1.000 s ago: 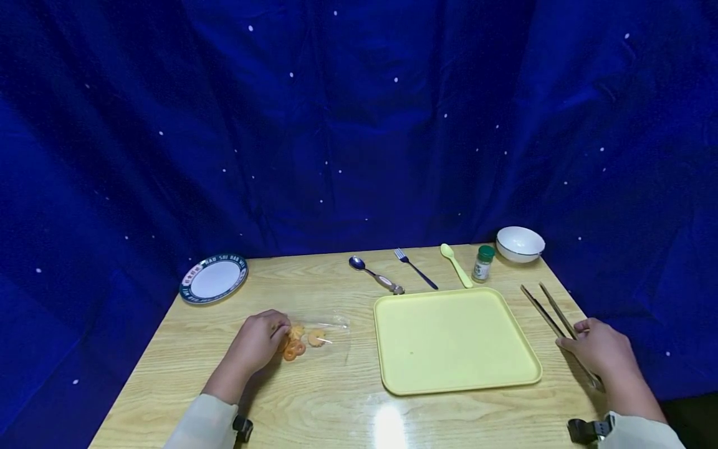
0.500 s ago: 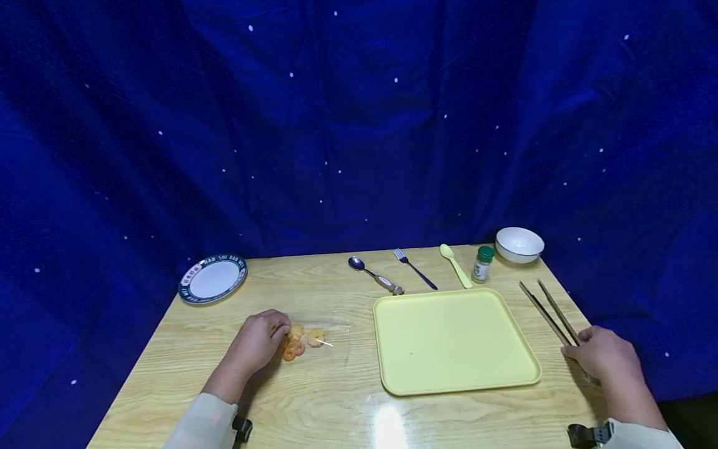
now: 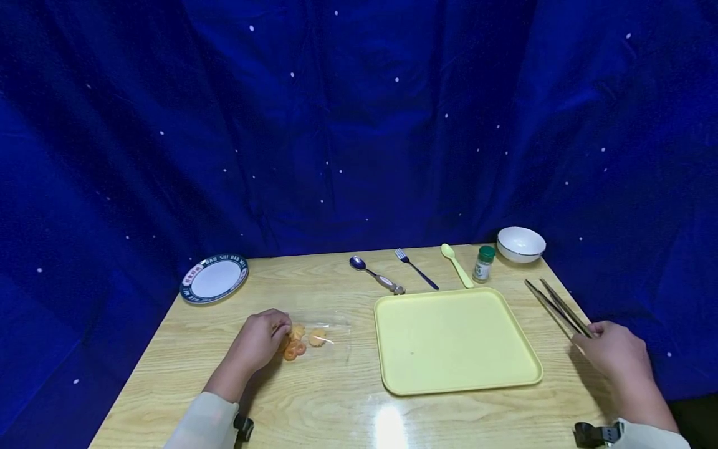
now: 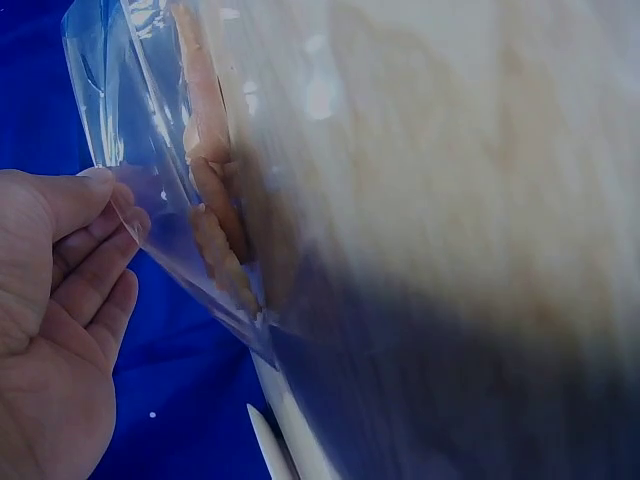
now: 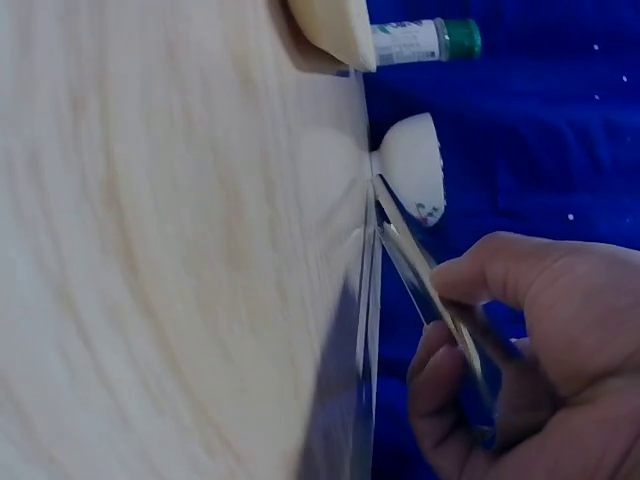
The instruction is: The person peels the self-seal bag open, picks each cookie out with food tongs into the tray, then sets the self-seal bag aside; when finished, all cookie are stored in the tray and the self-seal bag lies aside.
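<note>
Right hand (image 3: 617, 352) grips tongs (image 3: 565, 308) right of tray (image 3: 457, 343), their arms squeezed closer than a second ago, so probably ready for use; left hand (image 3: 259, 340) pinches clear snack bag (image 3: 333, 325) left of tray.

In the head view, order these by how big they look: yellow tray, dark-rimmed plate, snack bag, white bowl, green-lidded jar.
Yellow tray
Dark-rimmed plate and snack bag, too alike to rank; left hand hides part
White bowl
Green-lidded jar
</note>
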Tool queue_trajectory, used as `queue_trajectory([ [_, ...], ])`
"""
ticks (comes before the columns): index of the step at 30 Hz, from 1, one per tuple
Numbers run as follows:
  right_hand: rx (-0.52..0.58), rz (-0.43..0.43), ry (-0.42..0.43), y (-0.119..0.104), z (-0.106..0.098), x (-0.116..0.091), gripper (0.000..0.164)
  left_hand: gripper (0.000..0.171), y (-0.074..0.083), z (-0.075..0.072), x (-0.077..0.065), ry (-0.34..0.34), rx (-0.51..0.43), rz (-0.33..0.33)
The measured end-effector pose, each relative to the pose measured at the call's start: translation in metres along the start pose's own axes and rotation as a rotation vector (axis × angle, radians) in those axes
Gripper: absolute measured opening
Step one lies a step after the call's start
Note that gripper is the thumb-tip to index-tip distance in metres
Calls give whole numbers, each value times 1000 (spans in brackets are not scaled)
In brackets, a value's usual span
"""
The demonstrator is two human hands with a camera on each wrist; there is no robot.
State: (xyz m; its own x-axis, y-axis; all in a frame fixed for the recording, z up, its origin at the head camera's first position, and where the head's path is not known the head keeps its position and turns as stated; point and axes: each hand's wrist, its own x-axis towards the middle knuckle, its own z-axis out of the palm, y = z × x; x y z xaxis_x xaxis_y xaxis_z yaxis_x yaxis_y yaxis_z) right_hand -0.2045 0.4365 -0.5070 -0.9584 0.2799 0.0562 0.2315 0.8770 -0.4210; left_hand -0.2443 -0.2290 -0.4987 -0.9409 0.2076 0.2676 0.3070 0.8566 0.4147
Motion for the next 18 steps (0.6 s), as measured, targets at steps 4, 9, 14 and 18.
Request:
queue_trajectory([
  [4, 38, -1, 35, 6, -5, -2, 50, 8, 0, 0, 0, -3, 1, -2],
  [9, 131, -24, 57, 7, -8, -8, 51, 8, -1, -1, -1, 12, -4, 4],
  [14, 356, -113, -39, -4, -12, -13, 46, 7, -1, -1, 0, 3, -15, 4],
  [18, 507, -224, -151, -19, -16, -16, 34, 8, -2, 0, 0, -12, -21, 5],
])
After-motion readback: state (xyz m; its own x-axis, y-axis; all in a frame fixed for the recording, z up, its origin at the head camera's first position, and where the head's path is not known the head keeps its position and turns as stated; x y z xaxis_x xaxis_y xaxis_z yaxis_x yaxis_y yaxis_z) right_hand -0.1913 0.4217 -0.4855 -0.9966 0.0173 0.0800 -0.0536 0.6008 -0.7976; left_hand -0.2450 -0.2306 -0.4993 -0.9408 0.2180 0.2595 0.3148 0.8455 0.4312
